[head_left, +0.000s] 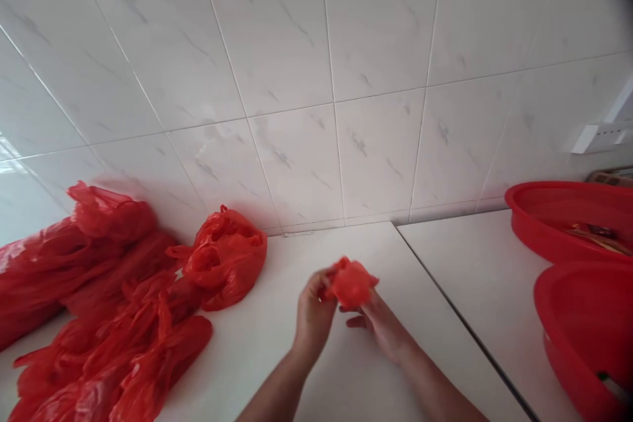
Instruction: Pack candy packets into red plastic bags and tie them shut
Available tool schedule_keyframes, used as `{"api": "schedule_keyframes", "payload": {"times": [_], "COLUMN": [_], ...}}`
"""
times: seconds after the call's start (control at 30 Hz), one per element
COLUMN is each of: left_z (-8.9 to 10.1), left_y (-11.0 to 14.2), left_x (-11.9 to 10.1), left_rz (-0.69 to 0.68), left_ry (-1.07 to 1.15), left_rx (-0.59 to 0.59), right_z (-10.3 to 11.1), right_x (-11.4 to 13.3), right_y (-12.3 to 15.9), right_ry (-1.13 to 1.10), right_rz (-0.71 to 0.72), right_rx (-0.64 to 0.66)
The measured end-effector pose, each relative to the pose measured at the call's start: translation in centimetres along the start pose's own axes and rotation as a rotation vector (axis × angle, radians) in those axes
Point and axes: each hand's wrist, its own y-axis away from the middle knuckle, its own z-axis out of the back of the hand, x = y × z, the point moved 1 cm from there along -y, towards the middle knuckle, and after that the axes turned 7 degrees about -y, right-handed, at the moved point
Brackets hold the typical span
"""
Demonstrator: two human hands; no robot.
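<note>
A small crumpled red plastic bag is held up above the white tabletop, slightly blurred. My left hand pinches its left edge between thumb and fingers. On the other side, my right hand grips the bag's lower right part; its upper fingers are partly hidden behind the plastic, while the lower fingers stick out below. To the left, a bunched red plastic bag stands near the wall. In front of it lies a heap of knotted red plastic bags.
More full red bags lean against the tiled wall at far left. Two red plastic baskets stand at right: the back basket holds small items, the front basket is cut off. A dark seam crosses the white tabletop.
</note>
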Motion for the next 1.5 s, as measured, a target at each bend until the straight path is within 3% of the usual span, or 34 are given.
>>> {"api": "schedule_keyframes", "payload": {"times": [0.07,0.17,0.3,0.43,0.53,0.67,0.77,0.83,0.93,1.03,1.2,1.4,1.5], "left_z": [-1.7,-1.8,-0.7,0.9,2.5,3.6,3.3,2.8,2.0,1.6,2.6,4.2,5.2], "left_y": [2.5,4.1,3.6,1.9,0.7,0.2,0.6,1.0,1.6,2.2,2.1,0.9,1.3], "left_x": [0.9,2.0,4.3,7.3,9.0,9.7,9.1,8.3,6.9,6.1,6.9,8.3,8.2], "left_rz": [0.084,0.312,0.582,0.61,0.618,0.628,0.607,0.577,0.52,0.488,0.459,0.492,0.531], "left_ry": [0.14,0.487,0.699,0.814,0.87,0.89,0.884,0.883,0.878,0.842,0.774,0.734,0.651], "left_rx": [0.147,0.271,0.065,-0.126,-0.273,-0.329,-0.296,-0.239,-0.083,0.045,-0.002,-0.134,-0.134], "right_z": [-1.3,-1.6,-0.7,2.3,5.1,6.9,5.7,4.0,1.2,0.3,2.8,5.7,6.6], "right_x": [-0.2,-0.5,-1.2,-1.3,-0.8,0.4,1.3,1.6,1.1,-0.1,-0.7,2.1,3.2], "right_y": [0.2,0.3,-0.1,-0.9,-1.3,-1.1,-0.2,0.4,0.8,0.6,0.1,0.6,0.9], "right_ry": [0.106,0.207,0.214,0.135,0.066,0.077,0.163,0.28,0.632,0.885,0.788,0.743,0.748], "right_rz": [0.041,0.036,0.057,0.1,0.134,0.147,0.167,0.198,0.235,0.218,0.079,0.081,0.104], "right_rx": [-0.067,-0.164,-0.245,-0.492,-0.589,-0.664,-0.741,-0.726,-0.523,-0.386,-0.346,-0.467,-0.549]}}
